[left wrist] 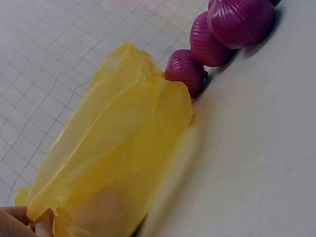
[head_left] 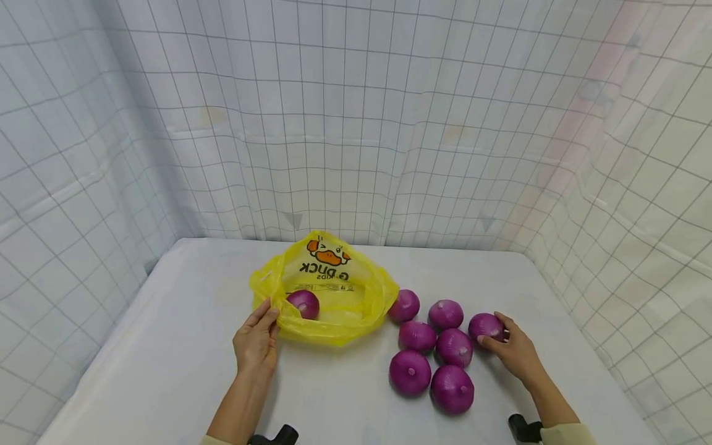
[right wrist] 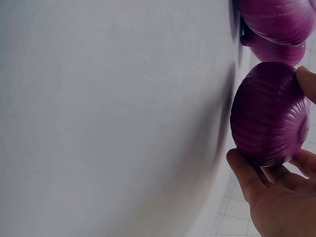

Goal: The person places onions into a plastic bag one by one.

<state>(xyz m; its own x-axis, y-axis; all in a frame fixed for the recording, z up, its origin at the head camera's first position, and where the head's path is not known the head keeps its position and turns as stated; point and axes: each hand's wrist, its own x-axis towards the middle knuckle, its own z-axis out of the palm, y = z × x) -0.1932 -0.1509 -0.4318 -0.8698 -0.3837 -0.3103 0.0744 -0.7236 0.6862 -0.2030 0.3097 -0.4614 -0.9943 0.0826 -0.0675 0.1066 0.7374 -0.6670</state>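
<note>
My left hand (head_left: 257, 343) pinches the near left rim of a yellow plastic bag (head_left: 334, 334) with a duck print, whose mouth gapes toward me. Inside the bag, close to that rim, lies one purple onion (head_left: 304, 304). At the right, my right hand (head_left: 514, 349) grips another onion (head_left: 486, 327) between thumb and fingers. In the right wrist view this onion (right wrist: 270, 116) has fingers under it and the thumb across its top side. The left wrist view shows left fingertips (left wrist: 43, 223) bunching the bag's film (left wrist: 123, 143).
Several more purple onions (head_left: 410, 372) cluster between the bag and my right hand, the farthest one (head_left: 404, 306) right at the bag's right side. They sit on a white-covered table (head_left: 194, 321). White grid-patterned curtains (head_left: 356, 123) enclose its back and sides.
</note>
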